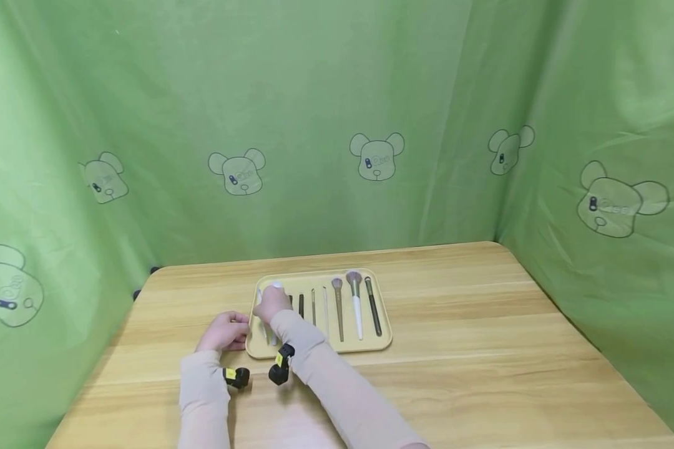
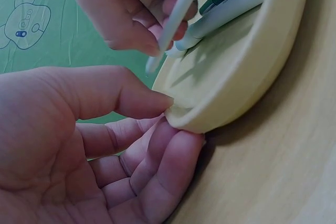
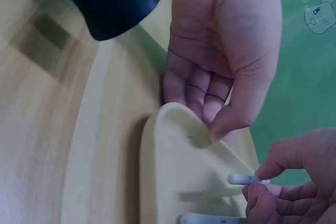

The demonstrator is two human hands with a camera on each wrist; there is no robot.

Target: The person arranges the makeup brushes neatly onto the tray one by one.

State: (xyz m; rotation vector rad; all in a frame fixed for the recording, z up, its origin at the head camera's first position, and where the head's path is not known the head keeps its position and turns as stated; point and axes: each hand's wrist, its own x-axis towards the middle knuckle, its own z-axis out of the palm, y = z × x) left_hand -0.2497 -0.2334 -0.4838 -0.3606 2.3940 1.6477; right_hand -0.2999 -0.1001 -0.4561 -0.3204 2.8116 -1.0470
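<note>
A cream-coloured tray (image 1: 365, 347) lies on the table with several makeup brushes side by side on it. My left hand (image 1: 223, 330) grips the tray's left edge; in the left wrist view the thumb is on the rim and the curled fingers press the outer wall. Over the tray's left end, my right hand (image 1: 272, 304) pinches a slim white handle (image 2: 181, 14) between thumb and fingers. The handle's other end is hidden by the hand. Beside it on the tray lies another white handle (image 3: 215, 219).
Farther right on the tray are a brown-handled brush (image 1: 339, 312), a large fluffy brush with a white handle (image 1: 357, 315) and a black-handled brush (image 1: 374, 308). The wooden table (image 1: 483, 349) extends to the right. Green curtains (image 1: 314, 93) with bear drawings surround it.
</note>
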